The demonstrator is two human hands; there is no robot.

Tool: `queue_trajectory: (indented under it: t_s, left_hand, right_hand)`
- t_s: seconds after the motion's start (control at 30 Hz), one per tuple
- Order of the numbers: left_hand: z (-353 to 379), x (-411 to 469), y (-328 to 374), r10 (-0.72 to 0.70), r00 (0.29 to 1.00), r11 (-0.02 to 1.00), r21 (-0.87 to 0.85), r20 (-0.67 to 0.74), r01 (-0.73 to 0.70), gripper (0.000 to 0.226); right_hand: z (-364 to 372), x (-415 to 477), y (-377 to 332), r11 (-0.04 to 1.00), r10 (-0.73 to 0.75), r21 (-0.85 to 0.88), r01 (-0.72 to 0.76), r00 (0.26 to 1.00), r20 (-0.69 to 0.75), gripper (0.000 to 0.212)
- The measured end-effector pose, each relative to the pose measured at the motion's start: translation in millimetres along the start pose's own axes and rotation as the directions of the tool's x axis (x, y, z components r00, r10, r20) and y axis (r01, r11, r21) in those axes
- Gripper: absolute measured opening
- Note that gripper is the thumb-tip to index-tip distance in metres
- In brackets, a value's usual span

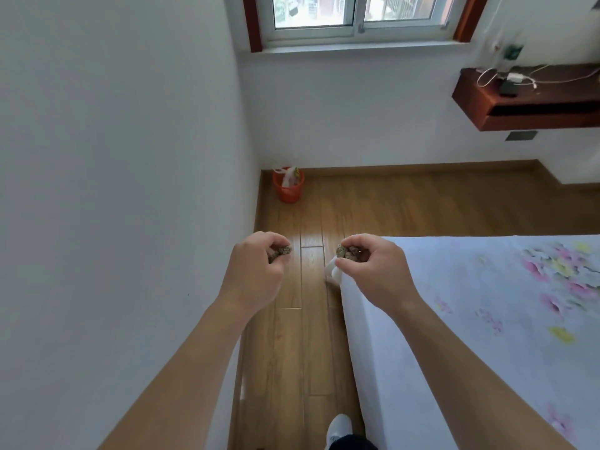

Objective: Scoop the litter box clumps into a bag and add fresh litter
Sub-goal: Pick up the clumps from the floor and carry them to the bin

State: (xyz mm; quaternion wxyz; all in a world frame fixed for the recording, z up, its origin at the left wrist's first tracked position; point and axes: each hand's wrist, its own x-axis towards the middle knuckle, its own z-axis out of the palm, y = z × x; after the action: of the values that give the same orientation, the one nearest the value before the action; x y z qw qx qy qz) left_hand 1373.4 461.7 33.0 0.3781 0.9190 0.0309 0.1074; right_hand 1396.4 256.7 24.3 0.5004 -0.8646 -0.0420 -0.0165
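My left hand [256,271] is closed around a greyish-brown litter clump [281,251] that pokes out past my fingertips. My right hand [373,267] grips more clumps [345,251] and a bit of white material [332,271] hangs under it. Both hands are held out at chest height over the wooden floor. In the far corner stands an orange bin [289,190] lined with a white plastic bag [287,175]. No litter box is in view.
A white wall runs close along my left. A bed with a floral sheet [487,319] fills the right side. The narrow strip of wooden floor [302,336] leads to the bin. A wooden shelf [532,99] with cables hangs at the upper right; a window is above.
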Motion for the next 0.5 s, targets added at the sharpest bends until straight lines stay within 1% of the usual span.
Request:
queue_trajectory:
  t_s: [0.23, 0.5]
  left_hand:
    - [12.8, 93.7, -7.0, -0.035, 0.999, 0.999, -0.01, 0.017, 0.035, 0.015]
    - [29.9, 230.0, -46.2, -0.011, 1.0, 0.999, -0.045, 0.029, 0.013, 0.014]
  right_hand:
    - [-1.5, 99.6, -0.4, 0.999, -0.027, -0.026, 0.028, 0.999, 0.041, 0.02]
    - [31.4, 224.3, -0.7, 0.994, -0.012, -0.109, 0.012, 1.0, -0.003, 0.018]
